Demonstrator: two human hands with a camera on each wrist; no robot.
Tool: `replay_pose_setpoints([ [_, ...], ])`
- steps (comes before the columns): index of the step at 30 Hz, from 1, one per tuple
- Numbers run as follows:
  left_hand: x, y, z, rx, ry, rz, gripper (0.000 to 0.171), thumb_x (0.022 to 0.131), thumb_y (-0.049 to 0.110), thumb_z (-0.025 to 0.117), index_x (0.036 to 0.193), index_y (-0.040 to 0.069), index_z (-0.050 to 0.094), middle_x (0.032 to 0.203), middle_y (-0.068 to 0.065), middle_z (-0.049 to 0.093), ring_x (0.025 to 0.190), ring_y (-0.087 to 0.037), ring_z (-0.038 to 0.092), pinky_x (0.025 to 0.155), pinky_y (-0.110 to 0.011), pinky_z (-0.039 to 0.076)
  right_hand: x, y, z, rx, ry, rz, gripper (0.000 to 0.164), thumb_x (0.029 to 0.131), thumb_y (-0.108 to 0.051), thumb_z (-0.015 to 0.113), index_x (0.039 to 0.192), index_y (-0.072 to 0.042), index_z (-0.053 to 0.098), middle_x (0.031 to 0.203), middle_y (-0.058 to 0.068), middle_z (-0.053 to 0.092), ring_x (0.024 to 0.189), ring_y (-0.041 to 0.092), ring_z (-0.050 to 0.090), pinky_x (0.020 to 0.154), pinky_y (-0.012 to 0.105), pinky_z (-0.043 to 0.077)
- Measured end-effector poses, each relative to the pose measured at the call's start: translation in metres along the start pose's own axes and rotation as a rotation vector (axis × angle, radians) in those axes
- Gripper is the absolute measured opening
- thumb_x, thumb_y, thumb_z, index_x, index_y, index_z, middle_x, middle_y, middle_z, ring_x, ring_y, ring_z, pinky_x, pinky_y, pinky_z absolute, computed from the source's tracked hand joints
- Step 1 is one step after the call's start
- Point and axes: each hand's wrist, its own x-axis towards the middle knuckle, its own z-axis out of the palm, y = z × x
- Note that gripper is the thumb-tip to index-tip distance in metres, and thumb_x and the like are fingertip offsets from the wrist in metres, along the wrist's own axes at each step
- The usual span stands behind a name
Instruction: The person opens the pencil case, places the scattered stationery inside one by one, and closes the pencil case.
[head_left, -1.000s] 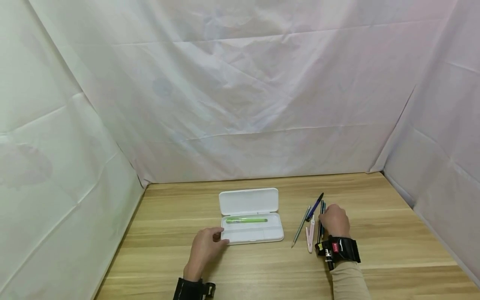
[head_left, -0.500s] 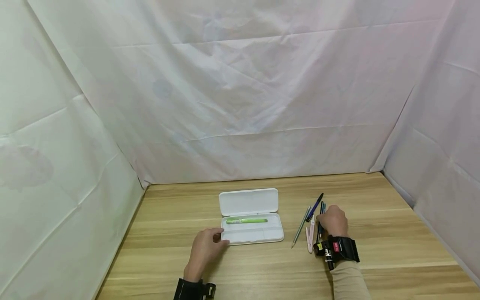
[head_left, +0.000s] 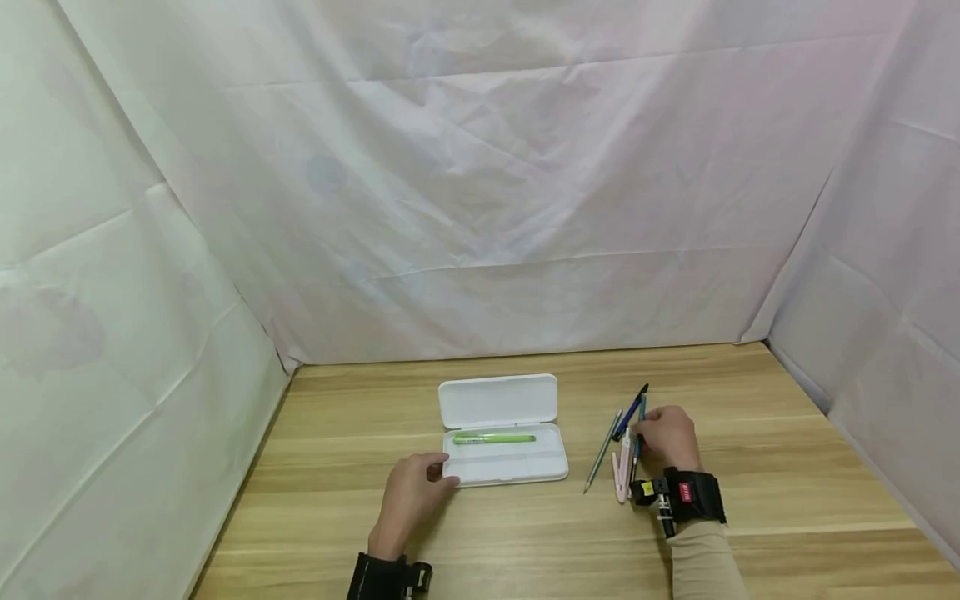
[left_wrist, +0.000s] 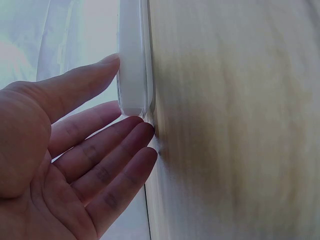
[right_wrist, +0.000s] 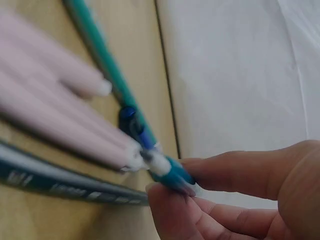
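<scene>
My left hand (head_left: 414,497) rests at the left end of an opened white pencil case (head_left: 545,477). In the left wrist view the thumb touches the side of the case and the other fingers lie loosely extended by its end. A green pen (head_left: 493,439) lies inside the case. On the right, my right hand (head_left: 672,435) pinches a blue pen (right_wrist: 172,175) between thumb and index finger, its pointed end facing the camera. Close by lie a pink two-legged compass (head_left: 621,472), a dark pencil (right_wrist: 65,186), a green pencil (head_left: 603,451) and a dark blue pen (head_left: 631,412).
The wooden table (head_left: 517,542) carries the case near its middle, with the loose writing things to the right. White cloth (head_left: 480,208) hangs behind the table and along both sides.
The right hand has drawn back slightly and turned, and the blue pen has shifted left over the dark pencil. The left hand and the case have stayed put.
</scene>
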Motion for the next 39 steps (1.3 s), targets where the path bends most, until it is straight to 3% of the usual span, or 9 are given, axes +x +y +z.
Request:
replay_pose_setpoints([
  [14,0.000,-0.001,0.001,0.009,0.006,0.005,0.036,0.078,0.015,0.083,0.110,0.002,0.073,0.096,-0.012,0.075,0.085,-0.022,0.070,0.079,-0.044,0.056,-0.008,-0.014,-0.003,0.153,-0.030,-0.026,0.035,0.095,-0.012,0.061,0.121,0.011,0.056,0.104,0.026,0.068,0.076,0.022,0.071,0.070,0.039,0.057],
  [39,0.000,-0.003,0.002,0.020,0.010,0.017,0.035,0.078,0.015,0.083,0.109,0.002,0.074,0.095,-0.010,0.074,0.084,-0.021,0.069,0.077,-0.043,0.056,-0.020,-0.030,0.000,0.209,-0.024,-0.111,0.041,0.096,-0.013,0.062,0.128,0.011,0.054,0.103,0.023,0.065,0.081,0.024,0.072,0.075,0.041,0.059],
])
